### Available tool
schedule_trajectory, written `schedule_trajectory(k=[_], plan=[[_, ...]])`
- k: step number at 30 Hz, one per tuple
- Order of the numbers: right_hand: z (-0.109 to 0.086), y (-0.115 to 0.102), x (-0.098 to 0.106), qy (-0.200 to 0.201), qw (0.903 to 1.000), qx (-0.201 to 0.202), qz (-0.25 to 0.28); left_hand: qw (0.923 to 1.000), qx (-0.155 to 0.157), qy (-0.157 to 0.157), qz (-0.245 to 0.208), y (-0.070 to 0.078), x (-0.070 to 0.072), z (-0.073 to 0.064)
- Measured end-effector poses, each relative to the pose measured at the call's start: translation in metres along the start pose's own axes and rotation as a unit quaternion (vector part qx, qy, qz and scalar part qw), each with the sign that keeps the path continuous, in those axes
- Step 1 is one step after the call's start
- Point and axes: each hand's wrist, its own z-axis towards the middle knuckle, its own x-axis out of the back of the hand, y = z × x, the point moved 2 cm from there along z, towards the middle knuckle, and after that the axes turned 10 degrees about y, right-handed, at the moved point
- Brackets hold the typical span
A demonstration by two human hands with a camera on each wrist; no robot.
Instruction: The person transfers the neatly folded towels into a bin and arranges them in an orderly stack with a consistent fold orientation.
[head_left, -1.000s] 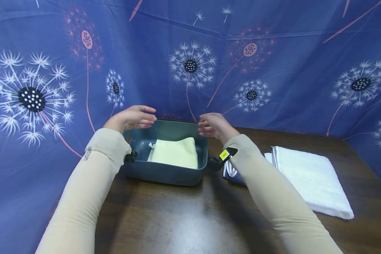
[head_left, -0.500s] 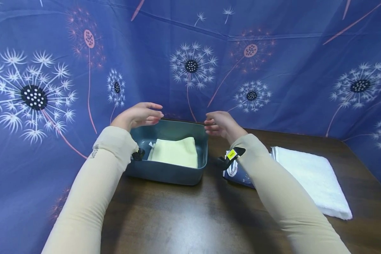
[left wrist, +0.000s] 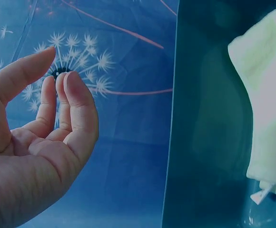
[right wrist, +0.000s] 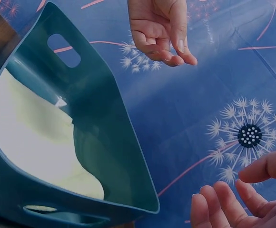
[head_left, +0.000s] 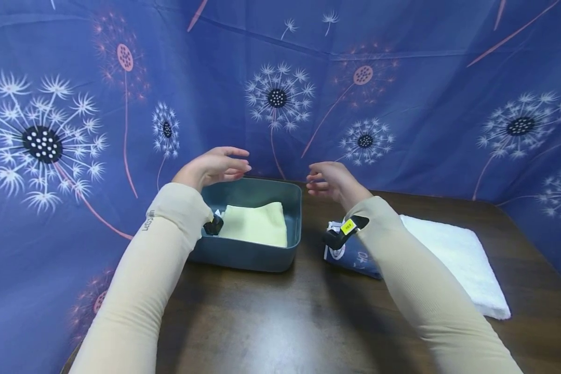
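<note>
Yellow cloth (head_left: 254,224) below L hand (head_left: 217,165), apart

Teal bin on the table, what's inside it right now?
Inside the teal bin lies a folded pale yellow cloth with a small white tag. The cloth covers part of the bin's bottom, so whatever is beneath it can't be seen.

Dark lettering (head_left: 148,220) on the left sleeve (head_left: 145,275) reads "Letsslim". Marks on the yellow label (head_left: 348,226) and the navy cloth (head_left: 352,258) are too small to read
</note>
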Motion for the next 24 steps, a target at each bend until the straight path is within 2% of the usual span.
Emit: schedule_trajectory(k=[6,13,19,24], plan=[[0.000,-0.001,0.008,0.005,0.9999,-0.005,0.010,0.9999,-0.006,-0.007,-0.010,0.007,-0.013,-0.001],[-0.003,-0.005,0.022,0.010,0.9999,-0.007,-0.002,0.9998,-0.002,-0.012,-0.015,0.011,-0.028,0.002],[-0.005,-0.008,0.032,0.020,0.9998,0.000,0.001,0.9995,-0.010,-0.025,-0.015,0.015,-0.037,0.001],[-0.009,-0.008,0.036,0.015,0.9999,-0.001,0.003,0.9988,-0.011,-0.029,-0.037,0.019,-0.044,0.000]])
